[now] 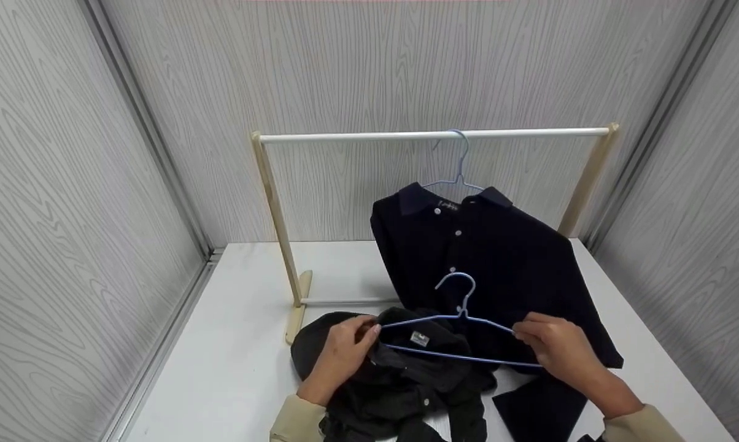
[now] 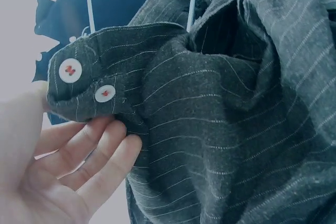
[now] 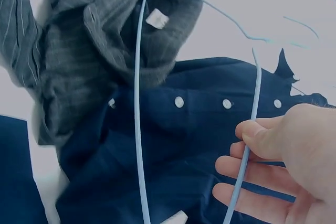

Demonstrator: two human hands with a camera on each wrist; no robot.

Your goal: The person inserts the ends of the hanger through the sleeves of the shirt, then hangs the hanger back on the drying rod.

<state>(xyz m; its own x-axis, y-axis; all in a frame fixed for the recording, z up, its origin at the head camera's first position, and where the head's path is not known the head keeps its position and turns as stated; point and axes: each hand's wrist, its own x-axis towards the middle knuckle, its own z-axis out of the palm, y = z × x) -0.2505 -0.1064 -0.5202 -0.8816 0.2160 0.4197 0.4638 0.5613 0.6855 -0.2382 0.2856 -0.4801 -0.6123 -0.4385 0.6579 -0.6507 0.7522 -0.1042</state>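
Observation:
A dark grey pinstriped shirt [image 1: 400,393] lies crumpled at the front of the table, its collar label showing. My left hand [image 1: 344,348] pinches a buttoned edge [image 2: 79,90] of this shirt between thumb and fingers. Held by my right hand [image 1: 557,348] is a light blue wire hanger [image 1: 461,316], thumb and fingertips on its right sloping arm. The hanger's left end reaches the shirt's neck opening beside my left hand, and its hook points up. Behind it, a navy polo shirt [image 1: 523,258] hangs on another blue hanger [image 1: 460,162].
A small garment rack with a white rail [image 1: 357,137] and wooden legs [image 1: 277,221] stands on the white table [image 1: 222,344]. Grey wood-grain panels [image 1: 369,67] enclose the back and both sides. A navy cloth part [image 1: 541,408] lies at the front right.

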